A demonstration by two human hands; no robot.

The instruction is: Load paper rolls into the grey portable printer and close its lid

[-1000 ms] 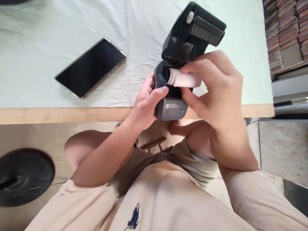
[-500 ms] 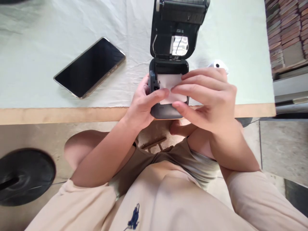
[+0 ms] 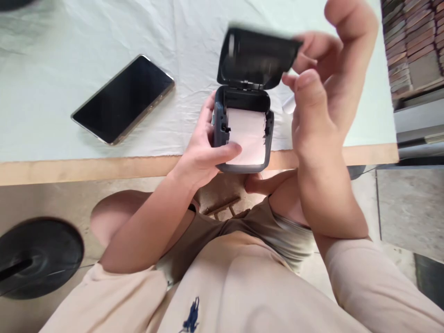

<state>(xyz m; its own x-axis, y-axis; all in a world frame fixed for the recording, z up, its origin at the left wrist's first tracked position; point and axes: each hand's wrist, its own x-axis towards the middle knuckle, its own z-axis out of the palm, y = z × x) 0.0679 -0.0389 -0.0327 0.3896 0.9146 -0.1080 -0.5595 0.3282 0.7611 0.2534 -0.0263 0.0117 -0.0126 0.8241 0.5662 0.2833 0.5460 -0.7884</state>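
Note:
A small black label printer (image 3: 222, 157) is held over the table's front edge by my left hand (image 3: 203, 150). My fingers wrap its left side, and the thumb lies on the white paper (image 3: 247, 134) inside the body. That paper spreads flat across the opening, its front end near the printer's front rim. The hinged lid (image 3: 258, 58) stands partly raised and is blurred by motion. At its right edge is my right hand (image 3: 329, 83), with fingertips against and behind the lid; part of the grip is hidden.
A smartphone (image 3: 123, 99) lies dark-screened on the pale tablecloth (image 3: 104, 27) to the left. Mostly covered by my right hand is a white roll (image 3: 288, 104). Stacked bricks (image 3: 416, 46) stand beyond the right table edge, and a round black base (image 3: 41, 254) sits on the floor at left.
My right hand has left the paper and moved up to the lid. The lid has tilted down from its wide-open position. More of the paper shows, reaching nearer the front rim.

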